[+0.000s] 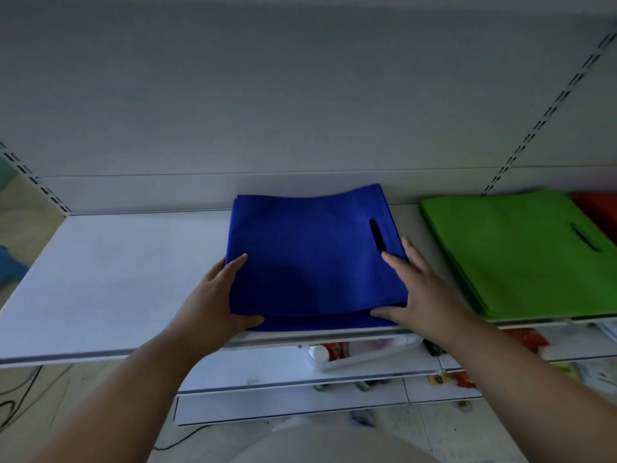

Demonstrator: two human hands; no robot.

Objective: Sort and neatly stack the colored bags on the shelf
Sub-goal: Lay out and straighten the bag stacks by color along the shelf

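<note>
A stack of blue bags (314,259) with a cut-out handle slot lies flat on the white shelf (117,279), its far edge against the back panel. My left hand (213,302) rests against the stack's near left corner, fingers straight along the left edge and thumb along the front edge. My right hand (417,292) lies at the near right corner, fingers flat on top beside the slot and thumb against the front edge. A stack of green bags (521,248) lies to the right, with a red-orange bag (601,208) showing behind it.
The shelf's left half is bare white board. Slotted uprights run up the back panel at left (36,182) and right (547,111). Lower shelves hold a clear tray (364,355) with small items. Cables lie on the floor at lower left.
</note>
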